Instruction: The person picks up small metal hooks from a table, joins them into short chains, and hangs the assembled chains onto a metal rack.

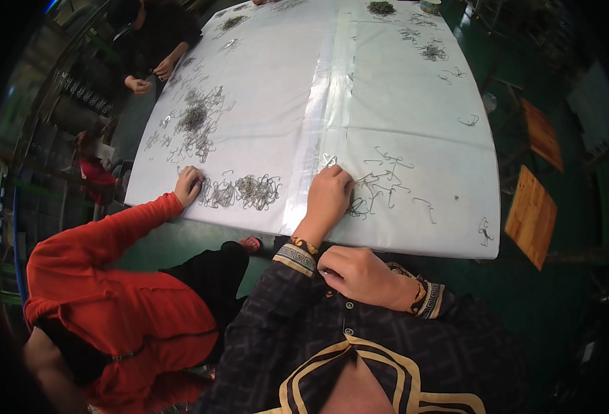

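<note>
My left hand [329,196] rests on the white-covered table [415,231] with its fingers curled down and pressed together. Just beyond its fingertips lie small shiny silver pieces [328,160]; whether it grips one is hidden. Right beside it spread thin, dark bent-wire hooks [387,183], loosely scattered. My right hand [360,272] is held back in front of my chest, off the table, its fingers closed. A small dark glint shows at its fingertips, too small to name.
At my left a person in red has a hand [189,185] by a dense hook pile [253,192]. Another person in black [156,41] works at the far left. More hook piles [194,117] lie along the table. Wooden stools [531,217] stand at right.
</note>
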Motion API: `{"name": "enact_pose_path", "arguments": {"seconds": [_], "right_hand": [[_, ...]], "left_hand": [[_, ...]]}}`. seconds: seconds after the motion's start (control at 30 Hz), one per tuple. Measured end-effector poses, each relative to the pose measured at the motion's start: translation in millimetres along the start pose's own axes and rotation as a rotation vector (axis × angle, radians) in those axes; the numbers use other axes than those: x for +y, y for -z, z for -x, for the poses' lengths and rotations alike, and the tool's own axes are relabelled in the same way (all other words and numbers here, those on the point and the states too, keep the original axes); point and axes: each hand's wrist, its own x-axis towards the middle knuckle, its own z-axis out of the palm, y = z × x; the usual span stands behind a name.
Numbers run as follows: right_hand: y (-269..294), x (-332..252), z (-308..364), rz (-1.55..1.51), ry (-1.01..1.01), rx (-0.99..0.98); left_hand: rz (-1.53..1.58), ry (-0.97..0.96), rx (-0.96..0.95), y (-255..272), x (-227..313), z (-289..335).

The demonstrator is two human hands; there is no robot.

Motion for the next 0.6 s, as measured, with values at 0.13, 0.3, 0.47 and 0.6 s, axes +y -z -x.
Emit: {"name": "enact_pose_path", "arguments": {"seconds": [0.13,0.3,0.47,0.6], "right_hand": [[0,1,0,-0.032,-0.024,-0.001],[1,0,-3,-0.055,-0.055,-0.039],[-2,2,-3,-0.053,-0.080,-0.038],[-1,2,-3,-0.042,-0.089,-0.034]], "left_hand": [[0.263,0.215,0.101,31,-16,16],[0.303,0.395,0.219,59,-54,40],[0.090,0.339,0.209,72,-64,60],[0.115,0.409,0.226,79,-66,73]]}}
